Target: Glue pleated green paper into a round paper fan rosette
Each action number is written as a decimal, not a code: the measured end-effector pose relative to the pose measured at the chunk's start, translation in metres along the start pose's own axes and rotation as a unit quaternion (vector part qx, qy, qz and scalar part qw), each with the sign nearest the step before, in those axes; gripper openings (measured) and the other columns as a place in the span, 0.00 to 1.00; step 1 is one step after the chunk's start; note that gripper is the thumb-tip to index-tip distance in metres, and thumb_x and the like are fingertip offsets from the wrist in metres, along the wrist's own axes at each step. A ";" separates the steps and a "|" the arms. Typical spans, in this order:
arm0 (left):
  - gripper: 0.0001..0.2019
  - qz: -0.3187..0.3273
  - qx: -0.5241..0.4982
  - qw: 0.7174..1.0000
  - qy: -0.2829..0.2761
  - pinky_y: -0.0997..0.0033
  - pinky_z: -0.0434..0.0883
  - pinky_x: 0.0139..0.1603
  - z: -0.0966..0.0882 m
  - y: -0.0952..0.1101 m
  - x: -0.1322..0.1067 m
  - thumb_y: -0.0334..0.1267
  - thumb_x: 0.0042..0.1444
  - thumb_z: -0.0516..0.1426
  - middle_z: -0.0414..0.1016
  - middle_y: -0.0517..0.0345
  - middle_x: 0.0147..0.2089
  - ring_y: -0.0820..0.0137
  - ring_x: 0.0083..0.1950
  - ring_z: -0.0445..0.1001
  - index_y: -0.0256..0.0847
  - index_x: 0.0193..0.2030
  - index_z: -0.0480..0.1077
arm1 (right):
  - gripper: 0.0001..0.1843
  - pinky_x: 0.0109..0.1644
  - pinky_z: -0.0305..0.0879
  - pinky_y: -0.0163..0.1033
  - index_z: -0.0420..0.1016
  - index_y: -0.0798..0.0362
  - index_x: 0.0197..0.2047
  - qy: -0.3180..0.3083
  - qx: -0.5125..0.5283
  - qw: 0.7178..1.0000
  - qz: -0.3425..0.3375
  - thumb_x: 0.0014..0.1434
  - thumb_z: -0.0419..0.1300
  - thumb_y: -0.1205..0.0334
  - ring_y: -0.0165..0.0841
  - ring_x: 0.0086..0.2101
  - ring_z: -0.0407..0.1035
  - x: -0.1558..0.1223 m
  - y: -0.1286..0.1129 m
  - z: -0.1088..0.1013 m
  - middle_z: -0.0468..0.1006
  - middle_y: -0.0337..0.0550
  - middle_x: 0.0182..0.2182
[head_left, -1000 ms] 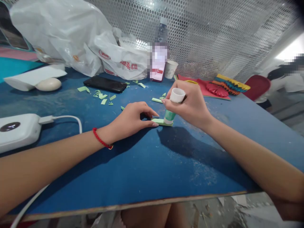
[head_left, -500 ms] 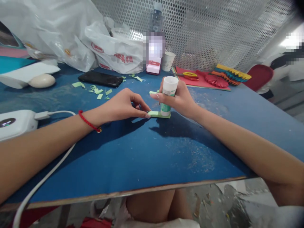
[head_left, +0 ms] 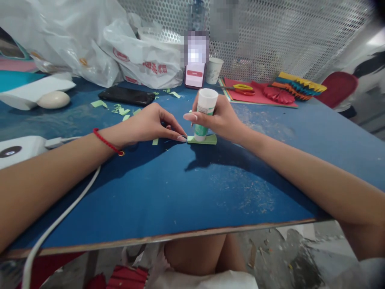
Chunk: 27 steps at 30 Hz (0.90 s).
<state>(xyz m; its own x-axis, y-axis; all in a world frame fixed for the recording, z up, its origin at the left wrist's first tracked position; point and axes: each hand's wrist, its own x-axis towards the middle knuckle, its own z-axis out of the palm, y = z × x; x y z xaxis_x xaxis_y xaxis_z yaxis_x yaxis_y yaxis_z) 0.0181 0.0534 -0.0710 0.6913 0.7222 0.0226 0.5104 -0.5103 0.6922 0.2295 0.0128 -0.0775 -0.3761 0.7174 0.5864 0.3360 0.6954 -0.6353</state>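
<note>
My right hand [head_left: 221,112] is wrapped round a white and green glue stick [head_left: 205,108], which leans slightly, its lower end on a folded light-green paper strip [head_left: 211,139]. The strip lies on the blue table with several layers showing along its near edge. At its left end, my left hand [head_left: 156,124] is closed, thumb and fingertips pinching the paper's tip. Small green paper scraps [head_left: 122,110] lie beyond that hand, and another scrap [head_left: 155,142] is just below its fingers. Part of a green piece behind the glue stick is hidden by my right hand.
At the back stand white plastic bags [head_left: 147,60], a lit phone [head_left: 195,76] and a paper cup [head_left: 214,70]. A black phone [head_left: 126,95] lies flat. Scissors [head_left: 242,89] rest on red paper [head_left: 258,98] near folded paper fans [head_left: 300,86]. A white cable [head_left: 69,208] crosses the left side.
The glue stick has slid left along the green strip towards my left fingertips and now tilts. My left hand stays at the strip's left end. The view has shifted slightly.
</note>
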 end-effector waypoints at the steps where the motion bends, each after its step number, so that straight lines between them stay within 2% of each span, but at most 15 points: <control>1: 0.19 -0.002 -0.001 1.000 -0.001 0.73 0.59 0.28 0.000 -0.001 0.000 0.54 0.39 0.70 0.77 0.58 0.24 0.72 0.28 0.66 0.41 0.32 0.84 | 0.26 0.34 0.63 0.38 0.67 0.51 0.29 -0.003 0.001 1.000 0.000 0.55 0.66 0.37 0.29 0.30 0.62 0.001 0.000 0.001 0.67 0.36 0.26; 5: 0.19 -0.013 -0.014 1.000 0.003 0.72 0.66 0.34 0.002 -0.002 0.000 0.52 0.41 0.70 0.82 0.54 0.29 0.68 0.33 0.72 0.38 0.32 0.83 | 0.27 0.34 0.63 0.37 0.66 0.51 0.30 -0.012 0.009 1.000 0.005 0.55 0.64 0.34 0.29 0.31 0.63 0.005 0.002 0.006 0.68 0.36 0.26; 10: 0.19 -0.022 -0.034 0.999 -0.013 0.72 0.71 0.38 0.000 -0.001 -0.002 0.52 0.41 0.69 0.84 0.53 0.33 0.66 0.37 0.76 0.36 0.32 0.82 | 0.28 0.35 0.62 0.36 0.66 0.52 0.31 -0.018 0.009 1.000 0.006 0.54 0.65 0.34 0.30 0.32 0.62 0.008 0.003 0.013 0.68 0.37 0.28; 16: 0.24 -0.031 -0.002 0.999 -0.043 0.69 0.74 0.40 -0.011 -0.002 -0.002 0.55 0.39 0.69 0.83 0.51 0.32 0.60 0.40 0.79 0.34 0.33 0.83 | 0.28 0.36 0.61 0.36 0.66 0.52 0.31 -0.019 0.000 1.000 -0.009 0.57 0.62 0.34 0.29 0.33 0.61 0.010 -0.001 0.018 0.67 0.36 0.28; 23: 0.17 -0.041 0.000 0.998 -0.036 0.65 0.75 0.43 -0.012 0.002 -0.005 0.45 0.44 0.70 0.83 0.49 0.32 0.60 0.40 0.79 0.32 0.34 0.81 | 0.23 0.35 0.61 0.37 0.64 0.50 0.30 -0.028 -0.051 0.998 0.034 0.58 0.65 0.40 0.30 0.32 0.61 0.012 -0.010 0.017 0.68 0.36 0.26; 27: 0.16 -0.040 -0.029 0.998 -0.043 0.65 0.74 0.43 -0.011 0.001 -0.007 0.45 0.45 0.70 0.84 0.49 0.35 0.61 0.41 0.79 0.33 0.35 0.82 | 0.20 0.34 0.60 0.37 0.65 0.51 0.29 -0.033 -0.042 0.998 0.026 0.59 0.65 0.45 0.30 0.31 0.61 0.012 -0.011 0.017 0.69 0.35 0.26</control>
<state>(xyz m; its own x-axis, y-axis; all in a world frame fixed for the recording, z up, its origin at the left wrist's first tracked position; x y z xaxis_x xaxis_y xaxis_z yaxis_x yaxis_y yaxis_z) 0.0087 0.0531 -0.0628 0.6924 0.7154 -0.0937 0.5366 -0.4237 0.7298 0.2063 0.0131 -0.0719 -0.4115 0.7499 0.5180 0.4264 0.6607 -0.6178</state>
